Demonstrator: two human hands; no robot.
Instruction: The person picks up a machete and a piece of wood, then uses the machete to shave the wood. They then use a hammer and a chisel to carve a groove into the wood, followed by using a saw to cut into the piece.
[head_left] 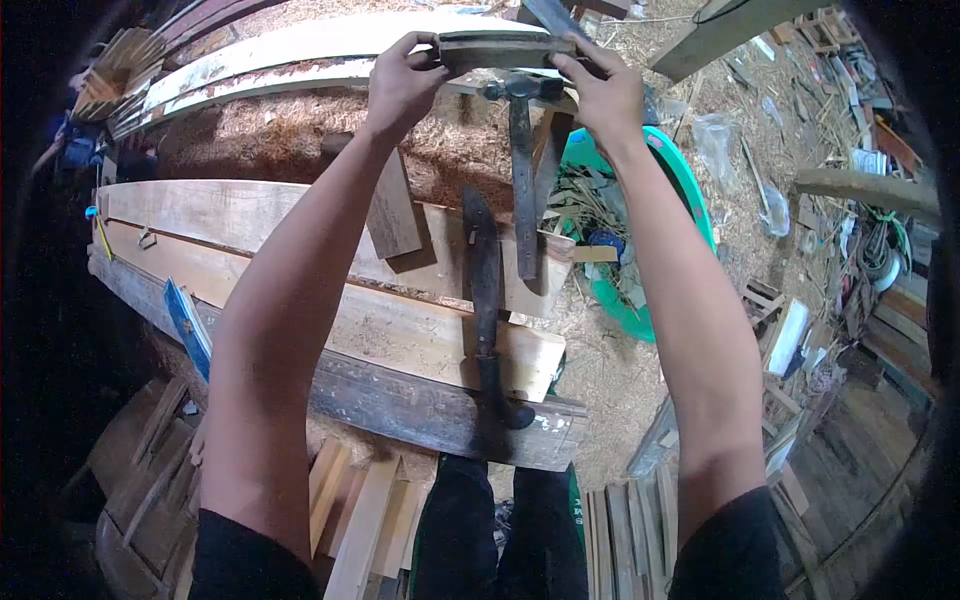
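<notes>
Both arms reach forward, holding a short dark wooden piece (505, 50) level between them. My left hand (405, 85) grips its left end, and my right hand (605, 92) grips its right end, fingers closed on it. Just below it lies a hammer (523, 170), its head near the wooden piece and its handle pointing toward me. A machete (484, 270) with a dark blade and curved handle rests across the planks (420, 325). Left of the hammer, a short wooden block (394, 215) lies on the boards.
A green basin (690, 190) with scraps stands right of the planks. Wood shavings (610, 385) cover the floor. A blue-covered object (188, 325) and a yellow tape (103, 238) are at the left. Long pale boards (270, 55) lie beyond; debris lines the right side.
</notes>
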